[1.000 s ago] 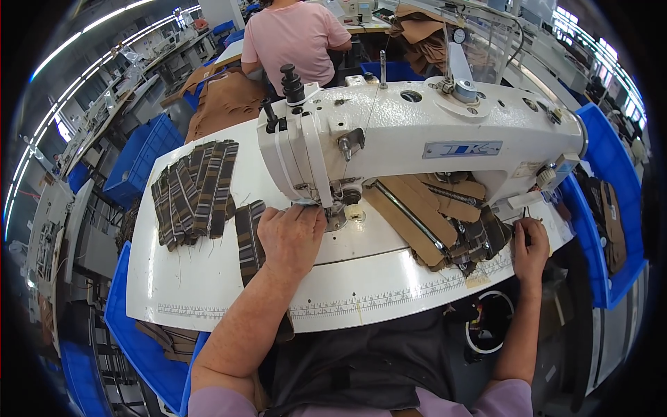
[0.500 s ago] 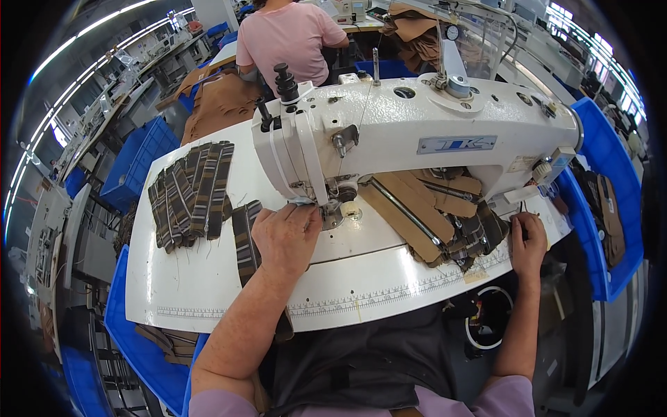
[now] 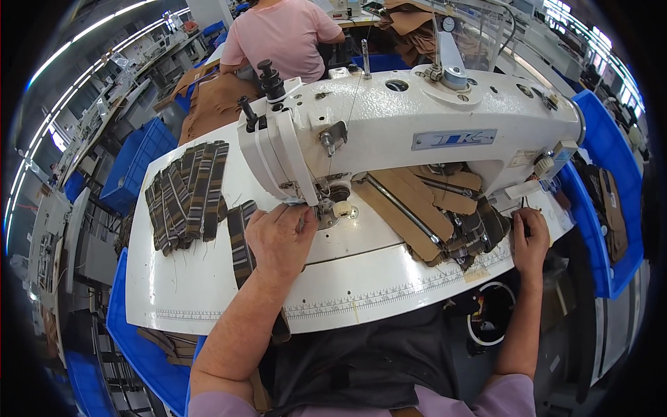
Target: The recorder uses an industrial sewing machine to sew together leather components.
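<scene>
My left hand [image 3: 281,240] is at the needle end of a white sewing machine [image 3: 389,128], thumb and fingertips pinched together beside the presser foot. What they pinch is too small to make out. Next to that hand a dark striped fabric strip [image 3: 241,240] lies on the machine table and passes partly under my wrist. My right hand [image 3: 531,240] rests at the table's right edge below the machine's base, its fingers curled in. Whether anything is inside them is hidden. Between the hands, tan fabric pieces with metal zippers [image 3: 403,208] lie piled under the machine arm, with striped cloth beneath.
A stack of striped fabric pieces [image 3: 187,198] lies at the table's left. Blue bins [image 3: 608,208] with cloth stand right of the table, and another blue bin [image 3: 149,361] is at lower left. Beyond the machine sits a person in a pink shirt [image 3: 278,35].
The view has shifted slightly, so the machine's head appears a little further left. My left hand stays beside the presser foot, and my right hand remains at the table's edge.
</scene>
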Tool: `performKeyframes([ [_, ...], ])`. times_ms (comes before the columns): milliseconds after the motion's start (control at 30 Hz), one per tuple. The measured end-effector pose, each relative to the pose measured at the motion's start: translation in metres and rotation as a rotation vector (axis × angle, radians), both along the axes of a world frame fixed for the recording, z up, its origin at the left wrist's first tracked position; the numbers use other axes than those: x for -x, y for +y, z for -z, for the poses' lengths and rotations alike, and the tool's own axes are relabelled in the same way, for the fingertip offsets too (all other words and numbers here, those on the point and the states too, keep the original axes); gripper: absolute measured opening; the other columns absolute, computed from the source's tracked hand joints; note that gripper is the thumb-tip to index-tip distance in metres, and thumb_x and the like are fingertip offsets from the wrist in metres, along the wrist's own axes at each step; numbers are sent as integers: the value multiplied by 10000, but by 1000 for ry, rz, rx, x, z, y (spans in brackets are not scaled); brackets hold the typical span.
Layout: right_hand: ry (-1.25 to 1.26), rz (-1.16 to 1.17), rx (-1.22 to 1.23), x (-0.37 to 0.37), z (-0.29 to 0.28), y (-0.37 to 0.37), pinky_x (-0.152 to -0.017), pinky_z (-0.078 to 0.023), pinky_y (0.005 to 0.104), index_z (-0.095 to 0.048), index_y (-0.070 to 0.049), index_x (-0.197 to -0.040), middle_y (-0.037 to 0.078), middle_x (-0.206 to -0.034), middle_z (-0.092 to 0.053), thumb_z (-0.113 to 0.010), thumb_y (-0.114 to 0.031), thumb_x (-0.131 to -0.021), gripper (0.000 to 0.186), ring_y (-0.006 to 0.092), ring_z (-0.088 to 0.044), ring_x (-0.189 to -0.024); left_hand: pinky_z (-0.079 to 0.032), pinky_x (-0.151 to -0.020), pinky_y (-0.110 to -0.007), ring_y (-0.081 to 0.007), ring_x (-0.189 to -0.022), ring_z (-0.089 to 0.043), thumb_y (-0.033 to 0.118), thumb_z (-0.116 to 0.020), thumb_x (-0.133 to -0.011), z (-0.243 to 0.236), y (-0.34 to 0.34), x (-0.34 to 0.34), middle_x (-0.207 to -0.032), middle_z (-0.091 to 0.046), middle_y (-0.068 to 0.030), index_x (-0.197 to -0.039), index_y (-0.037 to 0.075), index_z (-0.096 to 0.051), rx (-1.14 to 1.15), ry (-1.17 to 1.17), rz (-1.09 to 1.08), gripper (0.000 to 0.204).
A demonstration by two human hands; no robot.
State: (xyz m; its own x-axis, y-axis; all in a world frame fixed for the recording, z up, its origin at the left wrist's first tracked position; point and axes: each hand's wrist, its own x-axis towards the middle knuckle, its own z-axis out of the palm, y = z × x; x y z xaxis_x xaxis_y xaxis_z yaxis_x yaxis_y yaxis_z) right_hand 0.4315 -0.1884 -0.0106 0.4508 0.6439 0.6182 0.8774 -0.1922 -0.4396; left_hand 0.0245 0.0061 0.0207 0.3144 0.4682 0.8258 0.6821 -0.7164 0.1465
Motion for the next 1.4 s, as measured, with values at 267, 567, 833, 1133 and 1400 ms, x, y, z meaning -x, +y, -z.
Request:
performKeyframes([
  [267,-5,-4,-7,-1,1,0,-874,-497,393,-684,23,-959,156,-979,-683,-648,-65,-921,102,336,-660,-938,-367,-532,-315,-166,-462,-497,43,-766,-704,-4,-2,1,-552,-556,23,-731,105,-719,2,67,-28,83],
  [567,-5,4,-8,1,1,0,-878,-495,395,-685,21,-958,153,-984,-684,-646,-83,-927,115,340,-658,-944,-377,-530,-320,-181,-468,-517,43,-761,-699,-4,-1,0,-561,-578,15,-726,106,-717,-42,85,-28,82],
  [833,-9,7,-13,1,2,0,-870,-497,391,-684,23,-956,155,-980,-685,-646,-79,-922,114,336,-658,-937,-372,-540,-329,-181,-473,-527,56,-767,-718,-3,0,-1,-565,-594,10,-739,102,-734,-9,81,-23,60],
  [1133,-250,44,-94,9,-8,-4,-878,-475,393,-700,-24,-988,125,-1009,-690,-671,-66,-897,104,311,-648,-972,-379,-550,-329,-191,-491,-555,94,-791,-743,0,2,-1,-582,-625,-3,-743,106,-742,25,99,-28,51],
  [1400,193,-709,44,189,-66,47,-624,-535,390,-684,-32,-1172,124,-869,-663,-734,-59,-881,297,273,-671,-676,-416,-575,-341,-215,-525,-588,126,-790,-776,2,2,6,-627,-664,-22,-756,114,-751,41,122,-45,45],
])
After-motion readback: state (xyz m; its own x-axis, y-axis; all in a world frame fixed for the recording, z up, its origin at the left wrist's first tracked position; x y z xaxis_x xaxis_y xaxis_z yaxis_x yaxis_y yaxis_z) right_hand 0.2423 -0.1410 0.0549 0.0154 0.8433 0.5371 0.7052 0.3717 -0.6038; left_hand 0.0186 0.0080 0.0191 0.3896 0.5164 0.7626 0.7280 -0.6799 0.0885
